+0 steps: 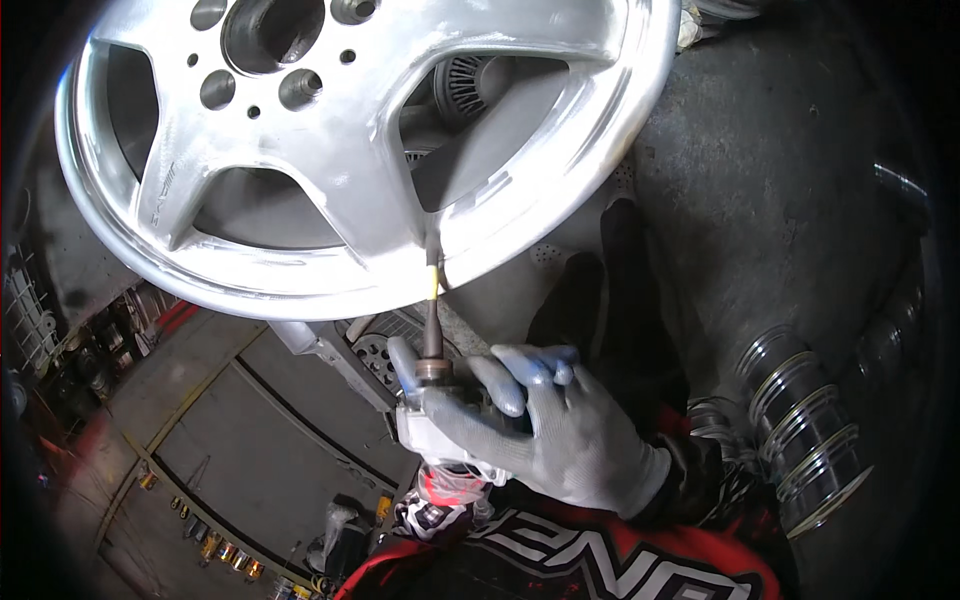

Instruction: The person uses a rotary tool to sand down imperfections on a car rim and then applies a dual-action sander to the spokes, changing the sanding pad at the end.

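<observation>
A bright silver alloy wheel (350, 170) with broad spokes and bolt holes fills the upper left. My right hand (590, 440), in a grey glove with bluish fingertips, is closed around the front of a die grinder (433, 370) below the rim. From its collar a thin shank with a yellow band points up, and the dark tip (432, 245) meets the wheel where a spoke joins the rim. On the tool's left side, gloved fingers of my left hand (403, 368) also grip it. Most of that hand is hidden behind the right one and the tool.
Several shiny wheel rims (805, 430) are stacked at the lower right on the dark grey floor (770, 190). Another wheel (465, 90) shows through the spokes. A metal frame (340, 365) stands under the rim. Small bits and parts (225, 550) line the lower left.
</observation>
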Demonstrator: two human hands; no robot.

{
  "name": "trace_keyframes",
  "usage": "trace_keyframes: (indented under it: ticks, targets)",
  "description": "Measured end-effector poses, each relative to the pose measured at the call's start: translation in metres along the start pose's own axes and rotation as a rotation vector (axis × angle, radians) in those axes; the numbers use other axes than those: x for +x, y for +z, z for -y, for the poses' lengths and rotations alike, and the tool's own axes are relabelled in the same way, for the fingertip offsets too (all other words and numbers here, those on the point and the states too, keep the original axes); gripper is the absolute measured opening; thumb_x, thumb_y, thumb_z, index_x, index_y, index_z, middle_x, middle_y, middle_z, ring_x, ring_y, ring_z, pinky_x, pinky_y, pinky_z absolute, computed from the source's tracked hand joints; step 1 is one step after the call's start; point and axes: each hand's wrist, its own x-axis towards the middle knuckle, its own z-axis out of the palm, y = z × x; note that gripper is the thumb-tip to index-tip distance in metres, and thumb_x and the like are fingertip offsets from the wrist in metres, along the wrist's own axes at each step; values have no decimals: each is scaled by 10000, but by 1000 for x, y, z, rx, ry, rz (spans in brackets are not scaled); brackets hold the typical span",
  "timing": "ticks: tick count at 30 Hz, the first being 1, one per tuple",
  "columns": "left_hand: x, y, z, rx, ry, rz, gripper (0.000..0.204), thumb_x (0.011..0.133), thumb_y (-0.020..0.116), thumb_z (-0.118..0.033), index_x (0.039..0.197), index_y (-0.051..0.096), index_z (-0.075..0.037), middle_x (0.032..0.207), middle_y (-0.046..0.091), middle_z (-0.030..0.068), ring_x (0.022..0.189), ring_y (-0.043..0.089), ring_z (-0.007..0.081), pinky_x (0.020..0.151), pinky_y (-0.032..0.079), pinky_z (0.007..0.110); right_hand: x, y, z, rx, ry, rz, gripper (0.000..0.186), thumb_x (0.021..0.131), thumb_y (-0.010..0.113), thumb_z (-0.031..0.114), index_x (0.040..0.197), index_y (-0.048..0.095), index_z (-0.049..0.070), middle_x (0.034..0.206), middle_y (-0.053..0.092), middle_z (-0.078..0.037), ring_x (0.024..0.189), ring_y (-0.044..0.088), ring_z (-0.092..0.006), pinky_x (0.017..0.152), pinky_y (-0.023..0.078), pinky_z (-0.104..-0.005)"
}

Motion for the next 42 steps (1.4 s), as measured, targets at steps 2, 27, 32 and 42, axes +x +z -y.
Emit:
trace_keyframes:
  ticks: [2, 27, 32, 42]
  targets:
    - [11, 10, -6, -1, -10, -57, 932, 960, 86, -820, 705, 578, -71, 838, 648, 197, 888, 606, 492, 935, 467, 630, 9, -3, -7, 20, 1, 16, 519, 844, 724, 162, 1355, 699, 249, 1144, 563, -131, 1072, 612, -274, 889, 539, -383]
    - [34, -16, 3, -96, -275, 129, 881, 1012, 91, -759, 987, 636, -67, 874, 617, 187, 851, 590, 472, 911, 484, 641, 20, -14, -31, 170, 40, 136, 639, 752, 816, 158, 1370, 661, 115, 1124, 629, -147, 1121, 615, -331, 927, 541, -421]
    - [12, -9, -11, -76, -229, 50, 874, 1017, 98, -753, 1044, 643, -70, 873, 611, 183, 850, 591, 469, 906, 486, 644, 10, -7, -20, 154, -19, 144, 561, 789, 784, 133, 1341, 689, 164, 1157, 620, -133, 1129, 603, -298, 926, 536, -392]
    - [24, -23, 7, 38, -171, 184, 800, 1051, 150, -703, 1367, 543, -82, 883, 588, 172, 896, 608, 455, 928, 484, 662, 9, -6, -33, 209, -8, 87, 519, 808, 759, 115, 1315, 655, 155, 1178, 634, -156, 1070, 635, -342, 906, 542, -428]
